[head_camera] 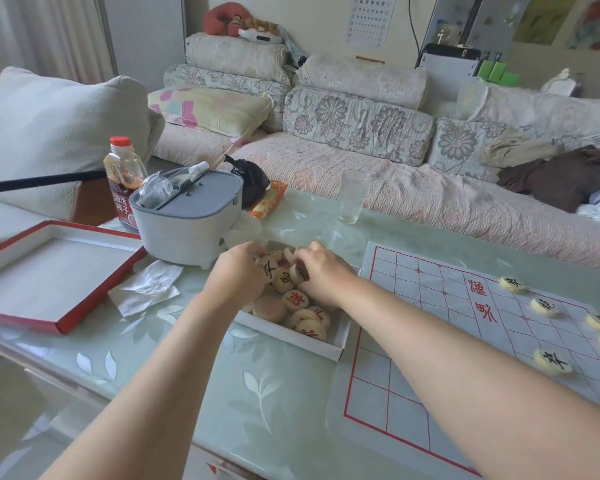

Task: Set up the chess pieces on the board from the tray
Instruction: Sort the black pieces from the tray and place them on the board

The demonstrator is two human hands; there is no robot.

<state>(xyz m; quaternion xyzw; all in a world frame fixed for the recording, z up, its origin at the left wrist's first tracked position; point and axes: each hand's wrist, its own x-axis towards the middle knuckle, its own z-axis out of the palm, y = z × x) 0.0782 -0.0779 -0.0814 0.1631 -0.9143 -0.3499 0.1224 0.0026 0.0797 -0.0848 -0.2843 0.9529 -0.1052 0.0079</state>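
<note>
As left grip (238, 273), right grip (324, 273) pinch pieces (294, 300)

The bench (274, 393) has a pale green top patterned with white leaves. A paper board (413, 393) ruled in red lies flat at its right. Just left of the board sits a white tray (291, 336). At the far left lies a shallow red-edged box lid (21, 318), with crumpled white paper (149, 287) beside it. Behind stand a grey lidded container (187, 223), a red-capped sauce bottle (123, 168), a black bag (253, 181), an orange packet (269, 202) and a clear glass (354, 195).
</note>
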